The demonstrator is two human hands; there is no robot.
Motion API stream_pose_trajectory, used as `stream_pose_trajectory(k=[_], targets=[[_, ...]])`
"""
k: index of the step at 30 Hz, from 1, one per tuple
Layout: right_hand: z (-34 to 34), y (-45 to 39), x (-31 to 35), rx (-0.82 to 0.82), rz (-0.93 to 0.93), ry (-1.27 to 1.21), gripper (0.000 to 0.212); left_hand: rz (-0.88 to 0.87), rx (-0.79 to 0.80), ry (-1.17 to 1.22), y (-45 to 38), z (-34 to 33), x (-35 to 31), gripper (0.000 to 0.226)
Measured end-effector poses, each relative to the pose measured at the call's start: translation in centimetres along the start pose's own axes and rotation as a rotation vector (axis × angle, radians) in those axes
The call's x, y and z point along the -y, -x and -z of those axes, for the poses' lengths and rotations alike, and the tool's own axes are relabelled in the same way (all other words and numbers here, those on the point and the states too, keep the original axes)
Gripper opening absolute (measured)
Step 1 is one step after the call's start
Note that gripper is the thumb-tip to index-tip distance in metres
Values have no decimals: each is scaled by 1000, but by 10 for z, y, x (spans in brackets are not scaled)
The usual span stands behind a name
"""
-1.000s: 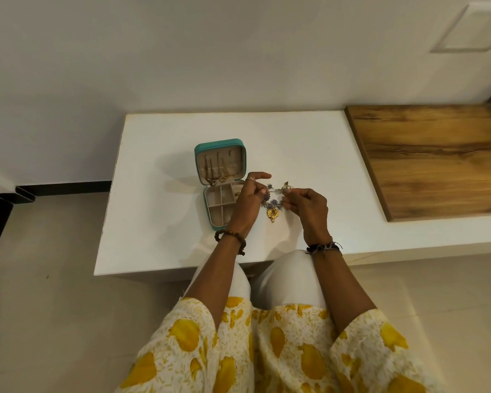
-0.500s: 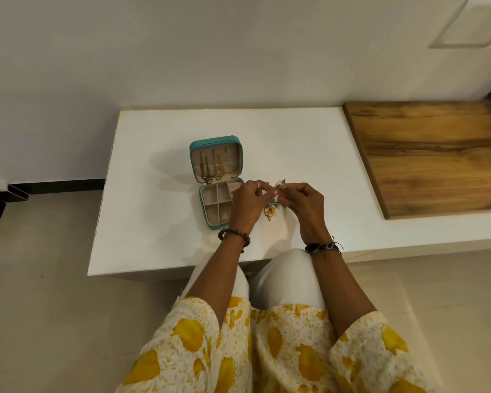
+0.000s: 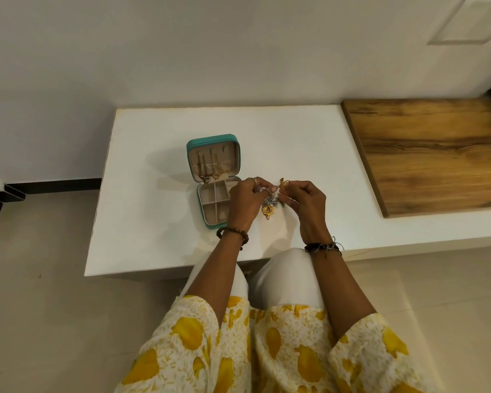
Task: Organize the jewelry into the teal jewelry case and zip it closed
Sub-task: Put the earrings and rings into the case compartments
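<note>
Gold-pendant necklace (image 3: 268,207) hangs pinched between left hand (image 3: 244,202) and right hand (image 3: 305,207) fingers.

Your teal jewelry case (image 3: 213,181) sits open at frame centre-left: lid propped upright, chains and a gold pendant hanging inside; the divided beige tray below lies flat. Your necklace (image 3: 270,204), silver-blue links with a gold pendant, dangles just right of the case, pinched at both ends.

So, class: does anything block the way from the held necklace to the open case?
Nothing visible does. Both hands, left and right, pinch the necklace just right of the case, which lies open on the table. The left hand overlaps the tray's right edge; the compartments in view look empty.
</note>
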State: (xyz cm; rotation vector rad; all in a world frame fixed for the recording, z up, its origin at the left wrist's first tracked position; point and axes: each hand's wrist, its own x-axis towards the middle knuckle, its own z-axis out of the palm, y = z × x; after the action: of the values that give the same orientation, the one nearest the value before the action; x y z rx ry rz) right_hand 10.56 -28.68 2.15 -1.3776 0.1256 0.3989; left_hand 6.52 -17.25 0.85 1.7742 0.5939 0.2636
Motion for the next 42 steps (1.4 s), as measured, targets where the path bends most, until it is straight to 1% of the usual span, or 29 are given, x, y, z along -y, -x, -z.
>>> stream_pose_trajectory(k=[4, 7, 10, 14, 17, 20, 22, 25, 29, 30, 32, 33, 35, 37, 40, 42], targets=[[0, -1, -1, -53, 39, 25, 9, -112, 15, -189, 0, -8, -3, 17], [2, -4, -3, -106, 71, 33, 17, -165, 46, -268, 0, -12, -5, 26], [5, -5, -6, -110, 102, 88, 23, -176, 107, -387, 0, -17, 0, 29], [5, -6, -9, -94, 92, 125, 18, -186, 147, -493, -1, -17, 8, 33], [5, -6, -10, -103, 73, 104, 14, -212, 168, -521, 0, -15, 10, 32], [3, -5, -10, -89, 31, 108, 13, -236, 128, -478, 2, -12, 7, 29], [-1, -2, -10, -54, 14, 125, 15, -194, 85, -351, 5, -7, 2, 26], [-10, 2, -6, -25, 15, 135, 14, -104, 78, -127, 10, 6, -3, 23], [-22, 10, -4, 66, -44, 117, 5, -62, 46, 15, 16, 29, -3, 20], [-26, 11, -4, 86, -55, 129, 1, -67, 25, 22, 17, 35, -2, 18], [-32, 12, -6, 108, -64, 152, 11, -90, -24, 17, 18, 43, -2, 15], [-36, 12, -7, 121, -62, 162, 10, -96, -47, 14, 19, 46, -2, 14], [-42, 14, -8, 165, -26, 204, 8, -99, -95, -3, 20, 51, -2, 14], [-46, 15, -10, 197, 29, 294, 12, -83, -126, -21, 19, 53, 0, 15], [-48, 13, -13, 217, 120, 423, 16, -56, -132, -40, 18, 55, 2, 17], [-46, 9, -13, 227, 161, 488, 16, -65, -105, -76, 16, 56, 2, 18]])
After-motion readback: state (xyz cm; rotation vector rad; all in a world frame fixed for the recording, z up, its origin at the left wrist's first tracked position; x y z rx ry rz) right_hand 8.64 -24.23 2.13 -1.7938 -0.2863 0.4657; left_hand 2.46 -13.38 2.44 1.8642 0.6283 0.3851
